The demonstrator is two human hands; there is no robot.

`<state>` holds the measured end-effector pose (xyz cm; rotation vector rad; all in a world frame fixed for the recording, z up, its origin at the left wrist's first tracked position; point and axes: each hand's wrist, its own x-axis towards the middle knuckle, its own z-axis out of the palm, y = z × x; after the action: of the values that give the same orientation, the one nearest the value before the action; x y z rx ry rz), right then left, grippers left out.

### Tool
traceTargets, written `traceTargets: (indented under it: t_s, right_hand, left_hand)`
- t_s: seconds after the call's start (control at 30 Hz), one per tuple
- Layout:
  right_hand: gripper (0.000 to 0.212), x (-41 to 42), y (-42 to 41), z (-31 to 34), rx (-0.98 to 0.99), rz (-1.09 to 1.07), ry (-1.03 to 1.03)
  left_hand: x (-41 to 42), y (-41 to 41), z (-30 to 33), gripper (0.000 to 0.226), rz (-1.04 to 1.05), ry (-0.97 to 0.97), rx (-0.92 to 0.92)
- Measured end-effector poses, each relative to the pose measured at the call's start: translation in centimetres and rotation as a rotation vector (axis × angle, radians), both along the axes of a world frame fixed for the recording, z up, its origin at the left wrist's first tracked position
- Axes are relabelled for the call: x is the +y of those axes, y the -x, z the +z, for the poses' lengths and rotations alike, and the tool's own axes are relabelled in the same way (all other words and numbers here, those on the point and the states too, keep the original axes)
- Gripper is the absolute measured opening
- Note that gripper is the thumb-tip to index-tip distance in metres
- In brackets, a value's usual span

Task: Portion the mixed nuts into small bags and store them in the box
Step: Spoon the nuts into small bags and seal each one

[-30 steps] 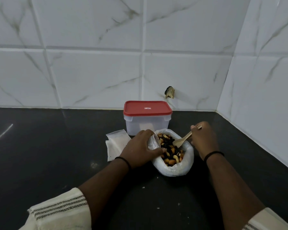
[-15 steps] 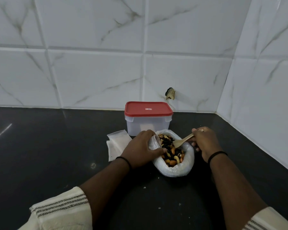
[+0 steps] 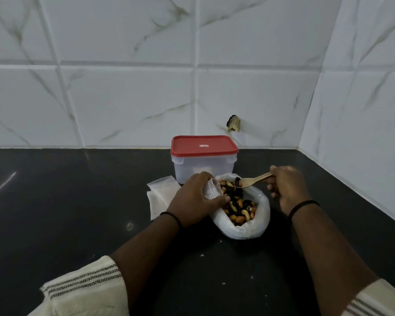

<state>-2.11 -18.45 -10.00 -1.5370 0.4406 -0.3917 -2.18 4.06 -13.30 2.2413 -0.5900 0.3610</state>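
A big white plastic bag (image 3: 249, 229) of mixed nuts (image 3: 238, 207) sits open on the black counter (image 3: 78, 213). My left hand (image 3: 195, 198) holds a small clear bag (image 3: 211, 190) at the big bag's left rim, its mouth facing the nuts. My right hand (image 3: 287, 190) grips a wooden spoon (image 3: 252, 180) whose bowl carries a dark nut above the bag's far edge. Behind stands a clear box with a red lid (image 3: 204, 145), closed.
A stack of small empty bags (image 3: 161, 195) lies left of my left hand, by the box. White tiled walls meet in a corner at the back right. A few crumbs dot the counter near me.
The spoon has come up out of the nuts with a piece on it and moved toward the small bag. My left hand stays put on the small bag.
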Motion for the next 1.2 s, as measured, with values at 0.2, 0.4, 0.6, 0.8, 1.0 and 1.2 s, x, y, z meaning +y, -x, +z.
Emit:
traceTargets:
  t_s: [0.2, 0.4, 0.6, 0.8, 1.0, 1.2]
  right_hand:
    - [0.011, 2.0, 1.3, 1.2, -0.108, 0.081, 0.02]
    - [0.005, 4.2, 3.2, 2.4, -0.357, 0.447, 0.332]
    - [0.011, 4.2, 4.0, 3.2, -0.527, 0.68, 0.462]
    - [0.01, 2.8, 3.5, 2.9, -0.55, 0.421, 0.273]
    - [0.011, 1.3, 1.8, 1.5, -0.422, 0.059, 0.294]
    - [0.013, 1.7, 1.5, 0.4, -0.415, 0.143, 0.604]
  left_hand:
    - [0.1, -0.1, -0.1, 0.046, 0.007, 0.031, 0.004]
    - [0.1, -0.2, -0.3, 0.053, 0.0, 0.087, 0.041]
    - [0.2, -0.2, -0.2, 0.054, 0.01, 0.144, 0.072]
    - [0.3, 0.1, -0.1, 0.055, 0.011, 0.146, 0.079]
    - [0.3, 0.1, 0.1, 0.043, 0.029, 0.119, 0.07]
    - [0.4, -0.1, 0.0, 0.045, 0.032, 0.095, 0.059]
